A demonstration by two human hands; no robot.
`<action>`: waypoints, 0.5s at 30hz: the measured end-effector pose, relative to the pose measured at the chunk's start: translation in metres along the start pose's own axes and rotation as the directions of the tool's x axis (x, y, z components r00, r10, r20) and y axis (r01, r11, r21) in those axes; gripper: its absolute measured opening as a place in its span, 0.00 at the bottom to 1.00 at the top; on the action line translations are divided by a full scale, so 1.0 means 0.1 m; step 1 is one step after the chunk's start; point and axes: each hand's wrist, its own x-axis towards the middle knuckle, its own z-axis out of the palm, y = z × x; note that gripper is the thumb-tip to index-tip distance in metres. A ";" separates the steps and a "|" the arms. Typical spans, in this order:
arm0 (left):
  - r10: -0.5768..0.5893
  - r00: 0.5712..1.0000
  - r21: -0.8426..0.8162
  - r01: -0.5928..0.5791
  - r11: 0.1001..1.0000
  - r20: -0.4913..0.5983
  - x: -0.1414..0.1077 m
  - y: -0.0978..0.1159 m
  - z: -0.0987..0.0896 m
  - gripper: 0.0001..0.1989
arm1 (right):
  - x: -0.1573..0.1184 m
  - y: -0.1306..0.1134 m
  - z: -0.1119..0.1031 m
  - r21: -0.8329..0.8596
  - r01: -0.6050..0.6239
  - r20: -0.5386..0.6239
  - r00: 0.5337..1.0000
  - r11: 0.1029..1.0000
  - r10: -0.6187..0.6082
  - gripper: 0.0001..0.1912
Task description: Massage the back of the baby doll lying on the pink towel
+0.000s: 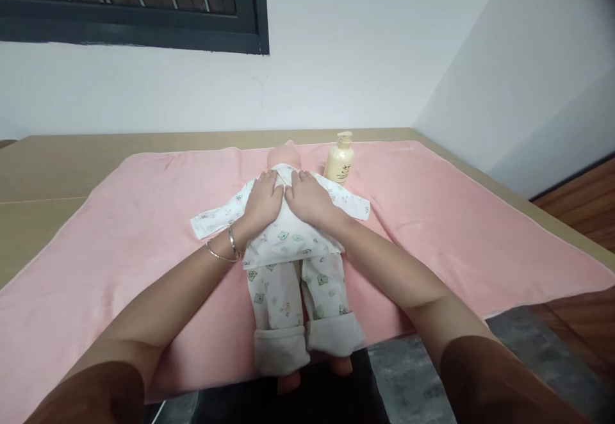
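A doll [288, 241] in a white patterned top and trousers lies on a pink blanket [432, 219], its head at the far side and its feet over the near edge. My left hand [263, 200] lies flat on the left of its upper body, fingers pointing away from me. On the right of the upper body rests my right hand [307, 198], also flat, with the two thumbs close together. The doll's sleeves spread out to both sides, and its trouser cuffs are rolled up. Both palms are hidden from view.
A cream pump bottle [339, 160] stands on the blanket beyond the doll's right-hand sleeve. The wooden table edge [192, 141] shows along the white wall [336, 59]. A dark-framed window [144, 24] is at the upper left.
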 end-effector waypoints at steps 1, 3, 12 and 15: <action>-0.011 1.000 -0.002 0.011 1.000 0.004 0.05 -0.03 -0.02 0.27 | -0.07 -0.07 -0.02 -0.061 0.012 0.004 1.000 0.998 -0.012 0.32; -0.022 1.000 0.009 0.022 1.000 0.016 0.13 -0.08 -0.05 0.26 | -0.15 -0.15 -0.05 -0.134 0.049 0.016 0.999 0.990 -0.047 0.31; 0.010 1.000 0.063 -0.009 0.998 -0.009 0.12 -0.12 0.02 0.28 | 0.24 0.22 0.10 0.216 -0.005 -0.045 0.999 0.976 0.015 0.31; 0.007 1.000 0.061 -0.006 0.998 -0.014 0.12 -0.10 0.00 0.27 | 0.27 0.29 0.13 0.217 0.035 -0.045 0.999 0.976 -0.026 0.31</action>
